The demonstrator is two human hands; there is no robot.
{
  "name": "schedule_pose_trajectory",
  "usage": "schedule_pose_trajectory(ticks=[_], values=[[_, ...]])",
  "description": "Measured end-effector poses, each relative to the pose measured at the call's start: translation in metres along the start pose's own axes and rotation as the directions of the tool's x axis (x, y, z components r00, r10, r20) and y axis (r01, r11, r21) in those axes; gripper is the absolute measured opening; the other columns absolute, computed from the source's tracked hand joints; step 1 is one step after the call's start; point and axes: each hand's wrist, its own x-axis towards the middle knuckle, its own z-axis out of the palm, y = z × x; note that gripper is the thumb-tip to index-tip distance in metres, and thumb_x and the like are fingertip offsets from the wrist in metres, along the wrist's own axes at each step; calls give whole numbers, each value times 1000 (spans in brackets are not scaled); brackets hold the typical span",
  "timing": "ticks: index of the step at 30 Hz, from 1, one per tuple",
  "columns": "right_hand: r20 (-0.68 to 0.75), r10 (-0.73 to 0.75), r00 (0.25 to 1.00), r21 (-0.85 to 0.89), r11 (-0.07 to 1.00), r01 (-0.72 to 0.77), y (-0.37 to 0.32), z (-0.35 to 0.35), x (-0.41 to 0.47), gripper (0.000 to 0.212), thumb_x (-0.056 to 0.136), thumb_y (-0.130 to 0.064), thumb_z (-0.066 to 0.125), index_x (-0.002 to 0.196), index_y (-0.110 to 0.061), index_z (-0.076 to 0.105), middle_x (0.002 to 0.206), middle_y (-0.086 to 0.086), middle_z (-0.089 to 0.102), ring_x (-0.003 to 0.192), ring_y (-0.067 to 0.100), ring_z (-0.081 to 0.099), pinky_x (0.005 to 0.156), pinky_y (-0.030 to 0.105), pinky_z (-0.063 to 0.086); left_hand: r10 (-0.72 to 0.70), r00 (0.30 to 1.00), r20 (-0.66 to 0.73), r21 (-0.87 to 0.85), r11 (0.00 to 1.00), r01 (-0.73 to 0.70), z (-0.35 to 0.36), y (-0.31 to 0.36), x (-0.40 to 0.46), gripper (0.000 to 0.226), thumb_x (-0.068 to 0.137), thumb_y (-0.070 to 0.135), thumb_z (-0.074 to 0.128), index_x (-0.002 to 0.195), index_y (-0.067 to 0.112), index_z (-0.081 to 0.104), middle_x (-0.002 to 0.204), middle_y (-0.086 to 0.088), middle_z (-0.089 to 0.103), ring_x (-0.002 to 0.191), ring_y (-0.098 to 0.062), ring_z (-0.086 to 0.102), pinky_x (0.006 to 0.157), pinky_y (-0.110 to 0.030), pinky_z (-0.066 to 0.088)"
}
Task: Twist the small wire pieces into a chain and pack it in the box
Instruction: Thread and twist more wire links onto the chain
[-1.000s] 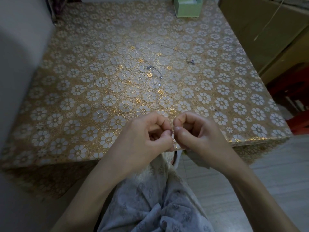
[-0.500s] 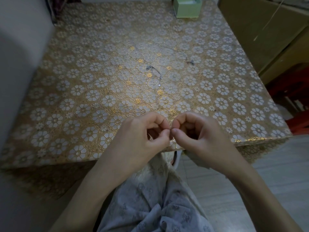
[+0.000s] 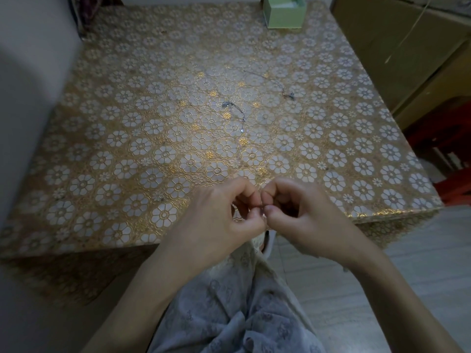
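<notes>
My left hand [image 3: 219, 217] and my right hand [image 3: 303, 217] meet over the near table edge, thumbs and forefingers pinching a tiny wire piece [image 3: 262, 205] between them; most of it is hidden by the fingertips. On the flowered table [image 3: 127, 138] lies a thin silver chain piece [image 3: 235, 110] near the middle. A second thin wire piece [image 3: 277, 86] lies farther back to the right. A light green box [image 3: 284, 14] stands at the far edge of the table.
A grey wall or panel [image 3: 30, 72] runs along the left. Brown cardboard boxes [image 3: 407, 47] stand to the right of the table, with a red stool [image 3: 451, 159] below them. My lap in patterned grey cloth [image 3: 229, 314] is under the hands.
The fingertips of both hands have shifted slightly against each other around the wire piece. The hands stay in the same place; the pieces on the table have not moved.
</notes>
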Motion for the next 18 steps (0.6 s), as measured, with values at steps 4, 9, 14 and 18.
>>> schedule_pose_trajectory(ticks=[4,9,14,18], values=[[26,63,998,169,983,-66,0,-2,-2,11,83,-4,56,73,-8,54,55,0,46,37,1,33,36,13,26,30,999,41,14,999,-31,0,1,0,12,75,9,66,73,19,60,60,13,53,54,5,50,51,-4,33],[-8,18,1000,86,996,-17,6,4,2,7,77,-12,56,71,-15,55,58,2,49,49,7,39,44,19,30,-89,991,101,-176,979,105,2,-10,3,7,72,29,60,69,23,58,61,12,57,50,-7,46,46,-21,38],[-3,10,1000,-14,1000,-10,9,4,1,2,75,-18,56,73,-18,55,56,-10,48,51,3,39,48,17,30,-95,990,107,-233,965,118,7,-15,3,17,66,40,56,77,27,58,70,4,64,58,-20,56,52,-35,46],[2,31,1000,98,995,-31,6,2,2,13,83,-6,57,73,-13,55,56,-3,48,44,1,37,42,13,29,-16,1000,19,-128,992,18,8,-14,3,16,67,40,55,76,26,56,71,3,64,63,-15,58,54,-28,48]])
